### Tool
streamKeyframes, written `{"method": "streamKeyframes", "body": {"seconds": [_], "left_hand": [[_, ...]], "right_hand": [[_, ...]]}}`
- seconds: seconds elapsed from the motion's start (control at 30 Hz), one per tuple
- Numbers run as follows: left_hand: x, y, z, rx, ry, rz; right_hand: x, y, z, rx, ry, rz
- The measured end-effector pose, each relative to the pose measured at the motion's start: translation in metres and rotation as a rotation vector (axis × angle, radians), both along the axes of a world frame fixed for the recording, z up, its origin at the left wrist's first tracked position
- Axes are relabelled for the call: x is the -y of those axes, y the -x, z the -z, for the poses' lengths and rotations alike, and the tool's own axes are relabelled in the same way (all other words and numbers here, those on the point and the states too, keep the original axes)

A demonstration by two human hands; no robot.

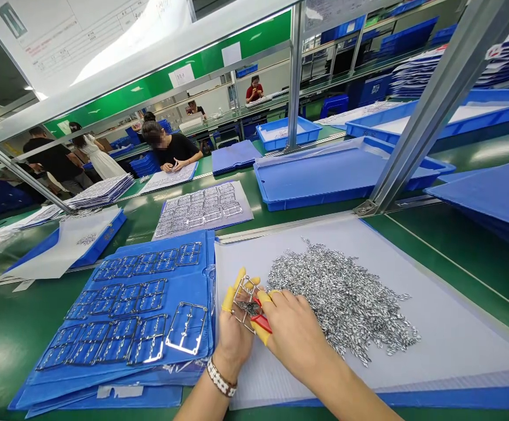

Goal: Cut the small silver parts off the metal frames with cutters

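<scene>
In the head view my left hand (236,333), with yellow finger covers, is closed on a small silver metal frame (240,316) that has thin inner bars. My right hand (292,333), also with finger covers, grips red-handled nippers (261,321). Their dark jaws sit inside the frame, among its bars; whether they touch a bar I cannot tell. Just right of my hands a heap of small shiny metal pieces (337,292) lies on a white sheet (439,327). To the left, a single similar frame (187,328) rests on blue sheets (173,280), beside rows of frames (118,339).
A metal post (439,99) rises at the right, by a blue tray (324,178). Farther back lies a sheet of frames (204,210). Across the bench a co-worker (169,149) bends over a white sheet. A paper-lined blue tray (79,240) stands left.
</scene>
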State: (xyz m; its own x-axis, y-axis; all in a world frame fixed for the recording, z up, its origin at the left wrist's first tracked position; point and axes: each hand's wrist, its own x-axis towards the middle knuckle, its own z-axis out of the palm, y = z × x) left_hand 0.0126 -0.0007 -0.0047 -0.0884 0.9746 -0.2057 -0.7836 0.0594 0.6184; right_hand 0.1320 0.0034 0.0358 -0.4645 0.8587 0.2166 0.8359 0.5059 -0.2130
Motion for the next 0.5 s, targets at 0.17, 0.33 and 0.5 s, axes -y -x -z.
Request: {"method": "streamKeyframes", "body": {"seconds": [0.17,0.33,0.5], "left_hand": [[0.0001,0.0003,0.0019,-0.019,-0.005,-0.016],[-0.0003,0.0012,0.0025,-0.04,0.009,-0.021],[0.0005,0.003,0.0014,-0.083,0.042,-0.036]], "right_hand": [[-0.0008,0.0014,-0.0018,0.025,-0.021,-0.002],[-0.0015,0.0037,-0.0045,0.049,-0.057,-0.004],[-0.0007,0.0063,-0.0058,0.093,-0.101,-0.025]]}}
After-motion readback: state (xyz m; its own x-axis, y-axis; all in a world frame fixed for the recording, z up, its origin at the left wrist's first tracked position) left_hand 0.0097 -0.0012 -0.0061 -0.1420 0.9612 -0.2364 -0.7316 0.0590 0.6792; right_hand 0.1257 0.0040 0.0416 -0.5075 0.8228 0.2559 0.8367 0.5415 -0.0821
